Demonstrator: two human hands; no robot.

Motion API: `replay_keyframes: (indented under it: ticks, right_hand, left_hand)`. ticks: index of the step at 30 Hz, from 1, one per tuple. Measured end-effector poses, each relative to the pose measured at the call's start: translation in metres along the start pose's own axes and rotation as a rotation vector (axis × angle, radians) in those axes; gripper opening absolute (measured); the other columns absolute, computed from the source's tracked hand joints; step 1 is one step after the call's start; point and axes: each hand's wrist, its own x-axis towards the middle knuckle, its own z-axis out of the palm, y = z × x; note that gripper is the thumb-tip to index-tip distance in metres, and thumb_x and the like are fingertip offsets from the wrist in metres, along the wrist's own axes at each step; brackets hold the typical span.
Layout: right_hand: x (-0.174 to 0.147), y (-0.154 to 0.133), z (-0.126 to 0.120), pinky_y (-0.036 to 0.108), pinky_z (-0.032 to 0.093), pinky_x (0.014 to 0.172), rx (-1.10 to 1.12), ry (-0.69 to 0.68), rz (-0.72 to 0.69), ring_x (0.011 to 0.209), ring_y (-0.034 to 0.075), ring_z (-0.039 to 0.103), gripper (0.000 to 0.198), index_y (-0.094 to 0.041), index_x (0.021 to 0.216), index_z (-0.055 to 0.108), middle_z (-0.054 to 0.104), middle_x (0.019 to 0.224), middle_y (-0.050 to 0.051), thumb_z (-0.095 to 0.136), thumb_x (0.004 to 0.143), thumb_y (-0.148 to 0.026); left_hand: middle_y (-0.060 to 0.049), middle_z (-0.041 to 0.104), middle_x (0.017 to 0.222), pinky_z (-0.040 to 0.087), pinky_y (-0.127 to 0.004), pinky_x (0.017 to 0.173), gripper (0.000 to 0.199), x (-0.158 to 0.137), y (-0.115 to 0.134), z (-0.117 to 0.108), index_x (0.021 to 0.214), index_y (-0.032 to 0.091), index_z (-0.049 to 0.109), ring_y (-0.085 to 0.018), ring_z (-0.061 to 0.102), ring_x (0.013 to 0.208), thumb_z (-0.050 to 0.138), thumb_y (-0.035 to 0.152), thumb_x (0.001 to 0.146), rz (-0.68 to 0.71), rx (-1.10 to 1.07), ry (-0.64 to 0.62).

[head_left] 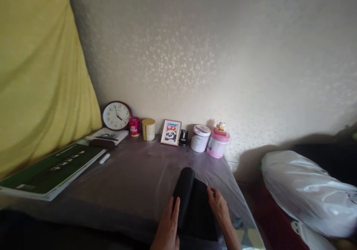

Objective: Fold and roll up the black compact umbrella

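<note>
A black roll of thin sheet material (184,196) lies partly unrolled near the front right of the table, its loose flap spread to the right. My left hand (169,224) holds the roll at its lower left side, two fingers stretched along it and the thumb low down. At the flap's right edge, my right hand (219,207) pinches the sheet between thumb and fingers. Whether the sheet is plastic or cloth I cannot tell.
Along the wall stand a round clock (117,115), a pink can (134,126), a yellow tin (148,130), a framed panda picture (171,132), a white tub (200,139) and a pink tub (218,144). A large green book (55,168) lies left; a white plastic bag (306,190) sits right.
</note>
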Motion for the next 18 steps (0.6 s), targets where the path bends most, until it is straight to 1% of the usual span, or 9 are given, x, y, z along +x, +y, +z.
replay_keyframes:
  ticks: [3, 4, 6, 8, 9, 11, 13, 15, 18]
  right_hand:
    - [-0.009, -0.005, -0.005, 0.032, 0.046, 0.078, -0.002, 0.048, 0.126, 0.084, 0.024, 0.065, 0.037, -0.017, 0.097, 0.061, 0.067, 0.096, 0.013, 0.043, 0.08, -0.045]
    - [-0.011, -0.007, -0.006, 0.032, 0.046, 0.078, 0.014, 0.04, 0.164, 0.085, 0.024, 0.065, 0.04, -0.016, 0.097, 0.061, 0.067, 0.096, 0.014, 0.042, 0.08, -0.047]
    - [-0.013, -0.009, -0.007, 0.031, 0.047, 0.076, 0.073, -0.031, 0.206, 0.086, 0.025, 0.065, 0.043, -0.015, 0.094, 0.061, 0.068, 0.092, 0.014, 0.04, 0.08, -0.05]
    - [-0.014, -0.011, -0.005, 0.03, 0.048, 0.073, 0.124, -0.089, 0.192, 0.086, 0.025, 0.066, 0.042, -0.017, 0.09, 0.063, 0.07, 0.087, 0.012, 0.04, 0.079, -0.051]
    - [-0.015, -0.012, -0.003, 0.03, 0.048, 0.072, 0.132, -0.087, 0.178, 0.086, 0.026, 0.066, 0.041, -0.017, 0.088, 0.063, 0.07, 0.086, 0.011, 0.042, 0.078, -0.05]
    - [-0.013, -0.015, 0.001, 0.03, 0.047, 0.071, 0.13, -0.041, 0.156, 0.087, 0.027, 0.065, 0.038, -0.018, 0.085, 0.064, 0.07, 0.084, 0.012, 0.046, 0.075, -0.05]
    - [-0.01, -0.021, 0.004, 0.031, 0.047, 0.07, 0.146, -0.018, 0.124, 0.083, 0.027, 0.065, 0.036, -0.018, 0.079, 0.063, 0.07, 0.08, 0.012, 0.046, 0.073, -0.05]
    - [-0.006, -0.032, 0.005, 0.032, 0.046, 0.067, 0.205, -0.026, 0.065, 0.075, 0.026, 0.065, 0.037, -0.018, 0.074, 0.062, 0.069, 0.075, 0.011, 0.044, 0.074, -0.05]
    - [0.0, -0.054, 0.007, 0.031, 0.046, 0.067, 0.335, -0.053, -0.042, 0.075, 0.024, 0.064, 0.039, -0.017, 0.08, 0.063, 0.07, 0.078, 0.009, 0.041, 0.077, -0.05]
  left_hand:
    - [-0.011, 0.006, 0.153, 0.024, -0.037, 0.112, 0.103, -0.001, 0.0, 0.001, 0.143, 0.018, 0.005, -0.024, 0.012, 0.139, 0.044, -0.007, 0.051, -0.007, -0.01, 0.017]
    - [-0.011, 0.006, 0.153, 0.025, -0.037, 0.112, 0.103, -0.001, 0.0, 0.001, 0.143, 0.019, 0.004, -0.024, 0.012, 0.139, 0.044, -0.007, 0.051, -0.011, -0.012, 0.018]
    - [-0.011, 0.005, 0.153, 0.025, -0.038, 0.112, 0.103, -0.002, 0.001, 0.001, 0.143, 0.02, 0.003, -0.024, 0.012, 0.139, 0.044, -0.006, 0.052, -0.015, -0.013, 0.018]
    - [-0.01, 0.005, 0.153, 0.024, -0.038, 0.112, 0.102, -0.003, 0.002, 0.0, 0.143, 0.019, 0.003, -0.025, 0.012, 0.139, 0.045, -0.006, 0.053, -0.02, -0.009, 0.012]
    - [-0.011, 0.005, 0.153, 0.024, -0.037, 0.112, 0.102, -0.003, 0.003, 0.0, 0.143, 0.018, 0.003, -0.026, 0.012, 0.139, 0.045, -0.005, 0.053, -0.026, -0.006, 0.011]
    - [-0.011, 0.005, 0.153, 0.023, -0.037, 0.112, 0.101, -0.003, 0.004, 0.0, 0.143, 0.017, 0.003, -0.026, 0.011, 0.139, 0.044, -0.006, 0.053, -0.037, -0.002, 0.006]
    - [-0.011, 0.006, 0.153, 0.022, -0.037, 0.112, 0.101, -0.002, 0.005, 0.0, 0.143, 0.017, 0.003, -0.025, 0.011, 0.139, 0.043, -0.006, 0.053, -0.043, 0.0, 0.001]
    - [-0.011, 0.006, 0.153, 0.023, -0.036, 0.112, 0.102, -0.002, 0.005, -0.001, 0.143, 0.017, 0.003, -0.024, 0.012, 0.139, 0.044, -0.007, 0.052, -0.045, 0.004, -0.006]
    - [-0.013, 0.006, 0.153, 0.021, -0.036, 0.112, 0.103, -0.002, 0.004, -0.001, 0.142, 0.015, 0.002, -0.024, 0.011, 0.139, 0.045, -0.006, 0.051, -0.046, 0.022, -0.011]
